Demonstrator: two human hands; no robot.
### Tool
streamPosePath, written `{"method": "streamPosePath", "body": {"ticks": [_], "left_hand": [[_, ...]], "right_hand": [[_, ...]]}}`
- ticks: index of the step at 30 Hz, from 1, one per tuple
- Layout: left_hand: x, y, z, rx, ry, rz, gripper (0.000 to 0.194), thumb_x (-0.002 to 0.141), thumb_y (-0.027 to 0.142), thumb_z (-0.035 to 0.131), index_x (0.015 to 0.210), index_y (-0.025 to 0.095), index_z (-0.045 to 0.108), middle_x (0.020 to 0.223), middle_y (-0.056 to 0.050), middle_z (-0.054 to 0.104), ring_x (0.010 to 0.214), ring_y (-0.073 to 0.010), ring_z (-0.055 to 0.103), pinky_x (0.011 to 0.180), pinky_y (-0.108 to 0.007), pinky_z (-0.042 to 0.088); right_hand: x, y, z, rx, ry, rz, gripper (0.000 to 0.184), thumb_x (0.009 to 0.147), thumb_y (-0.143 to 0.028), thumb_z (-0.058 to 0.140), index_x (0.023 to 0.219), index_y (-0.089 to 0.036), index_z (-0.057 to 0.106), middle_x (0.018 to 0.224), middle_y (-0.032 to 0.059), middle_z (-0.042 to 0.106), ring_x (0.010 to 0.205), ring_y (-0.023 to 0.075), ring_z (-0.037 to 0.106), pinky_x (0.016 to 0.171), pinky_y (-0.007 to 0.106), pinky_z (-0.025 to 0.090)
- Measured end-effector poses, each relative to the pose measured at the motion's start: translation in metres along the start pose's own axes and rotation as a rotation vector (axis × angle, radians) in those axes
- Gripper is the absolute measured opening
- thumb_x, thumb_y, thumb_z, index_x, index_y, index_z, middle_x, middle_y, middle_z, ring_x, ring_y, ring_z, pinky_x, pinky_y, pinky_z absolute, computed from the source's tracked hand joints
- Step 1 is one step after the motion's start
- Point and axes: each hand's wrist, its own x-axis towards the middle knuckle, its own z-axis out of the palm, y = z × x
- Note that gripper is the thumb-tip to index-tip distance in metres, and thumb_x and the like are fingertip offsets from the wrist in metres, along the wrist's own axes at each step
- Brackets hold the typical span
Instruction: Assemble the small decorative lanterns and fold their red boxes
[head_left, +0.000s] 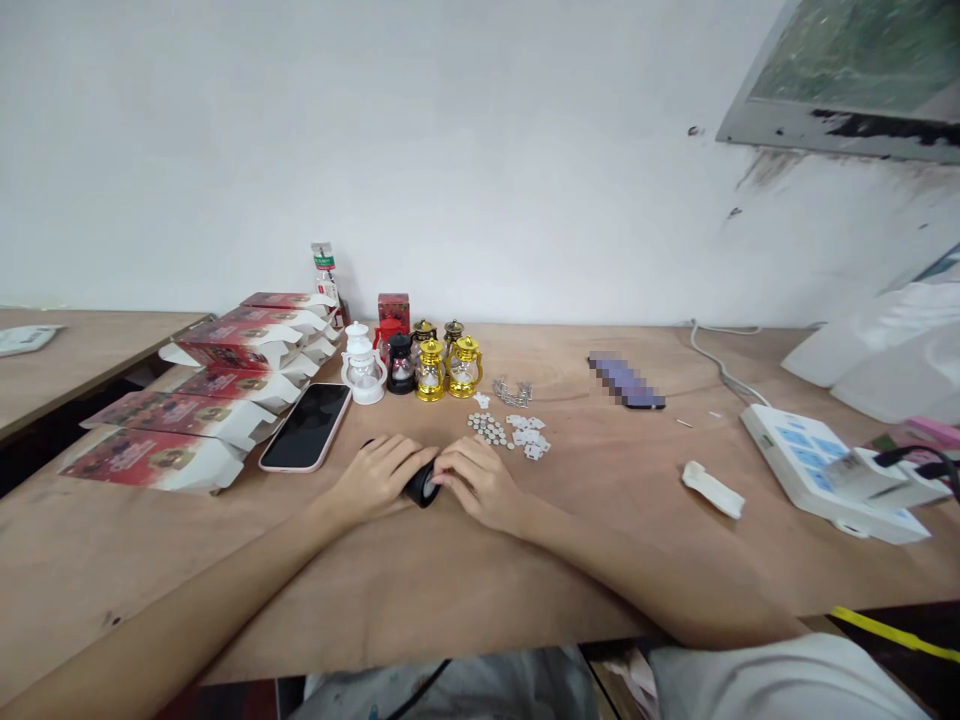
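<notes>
My left hand (382, 474) is wrapped round a small black lantern (422, 487), tipped on its side with its round base turned to the right. At that base the fingertips of my right hand (480, 482) are pinched together; whatever they hold, if anything, is too small to name. Just beyond my hands lie several button cells (490, 430), white plastic pieces (528, 436) and a little heap of small metal parts (513, 392). Behind them stand a white lantern (364, 368), another black lantern (401, 365) and gold lanterns (464, 368).
Left of my hands are a phone (306, 428) and a row of red unfolded boxes (157, 458). A bottle (325, 272) stands near the wall. On the right are a blurred-out flat object (626, 380), a crumpled white scrap (713, 490) and a power strip (810, 450) with plugs and cable.
</notes>
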Motion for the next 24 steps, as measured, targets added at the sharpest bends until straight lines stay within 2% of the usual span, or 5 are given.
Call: {"method": "streamPosePath", "body": {"ticks": [8,14,18,21,24], "left_hand": [[-0.001,-0.002,0.000,-0.070,0.051,-0.141,0.033,0.085,0.028,0.050,0.115,0.015,0.053,0.093,-0.009,0.066,0.086,-0.0207,0.064,0.075,-0.030,0.050],[-0.006,-0.004,0.008,-0.188,0.177,-0.228,0.034,0.083,0.033,0.055,0.111,0.015,0.048,0.095,-0.009,0.066,0.085,-0.0207,0.066,0.072,-0.031,0.053],[-0.009,-0.005,0.015,-0.249,0.231,-0.238,0.035,0.081,0.034,0.058,0.110,0.017,0.047,0.102,-0.011,0.066,0.092,-0.0218,0.066,0.076,-0.033,0.055],[-0.009,-0.006,0.013,-0.241,0.186,-0.232,0.041,0.080,0.035,0.060,0.114,0.017,0.047,0.109,-0.013,0.066,0.099,-0.0235,0.065,0.081,-0.035,0.055],[-0.007,-0.005,0.007,-0.204,0.161,-0.229,0.041,0.082,0.035,0.059,0.117,0.016,0.047,0.110,-0.013,0.066,0.100,-0.0235,0.065,0.082,-0.035,0.054]], "right_hand": [[0.003,0.034,-0.020,-0.130,-0.009,0.106,0.024,0.097,-0.025,0.034,0.081,-0.020,0.050,0.077,0.0046,0.060,0.072,0.0170,0.052,0.069,0.031,0.039],[0.014,0.079,-0.067,-0.546,-0.473,0.512,0.010,0.086,-0.016,0.049,0.081,-0.017,0.057,0.085,0.0092,0.065,0.080,0.0224,0.058,0.072,0.033,0.039],[0.015,0.083,-0.083,-0.708,-0.639,0.584,0.011,0.081,-0.009,0.051,0.083,-0.014,0.061,0.087,0.0137,0.067,0.086,0.0275,0.059,0.075,0.036,0.038],[0.013,0.082,-0.080,-0.704,-0.545,0.532,0.014,0.075,-0.005,0.054,0.081,-0.015,0.060,0.090,0.0131,0.066,0.088,0.0275,0.058,0.077,0.036,0.039],[0.012,0.072,-0.065,-0.504,-0.248,0.446,0.007,0.079,-0.011,0.055,0.082,-0.017,0.058,0.084,0.0083,0.065,0.081,0.0227,0.058,0.073,0.034,0.041]]}}
